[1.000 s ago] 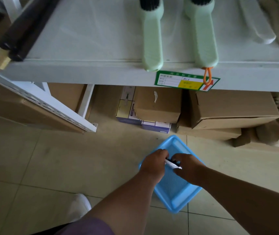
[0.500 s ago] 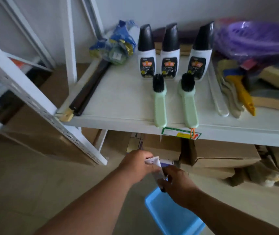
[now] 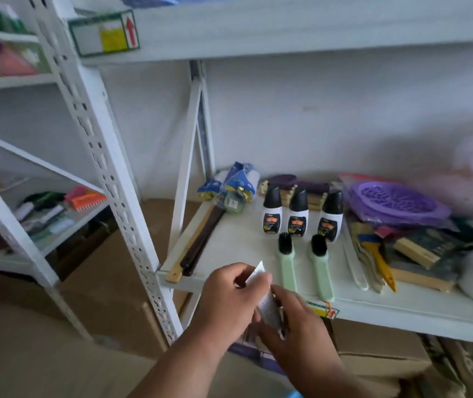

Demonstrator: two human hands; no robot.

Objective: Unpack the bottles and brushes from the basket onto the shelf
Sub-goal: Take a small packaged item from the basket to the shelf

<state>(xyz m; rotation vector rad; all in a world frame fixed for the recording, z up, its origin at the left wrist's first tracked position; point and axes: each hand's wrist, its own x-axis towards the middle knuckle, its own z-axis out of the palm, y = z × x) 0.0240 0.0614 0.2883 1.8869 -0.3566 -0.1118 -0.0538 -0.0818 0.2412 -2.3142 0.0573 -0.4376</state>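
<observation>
Three white bottles with black caps [image 3: 297,216] stand in a row on the white shelf [image 3: 238,245]. In front of them lie two pale green brushes [image 3: 288,262] with black bristles, handles toward me. My left hand [image 3: 228,294] and my right hand [image 3: 298,328] are together just in front of the shelf's front edge. Both hold a small white packaged item [image 3: 264,300] with printed text; what it is stays unclear. Only a blue sliver of the basket [image 3: 294,394] shows at the bottom edge.
A dark stick with a wooden end [image 3: 198,248] lies along the shelf's left side. Purple plastic baskets [image 3: 396,202], paintbrushes [image 3: 373,254] and wooden blocks crowd the right. A perforated white upright [image 3: 120,191] stands left. Cardboard boxes [image 3: 379,357] sit under the shelf.
My hands lifted the small white item out of the blue basket on the floor up to the shelf's front edge. My view rose from the floor to the shelf.
</observation>
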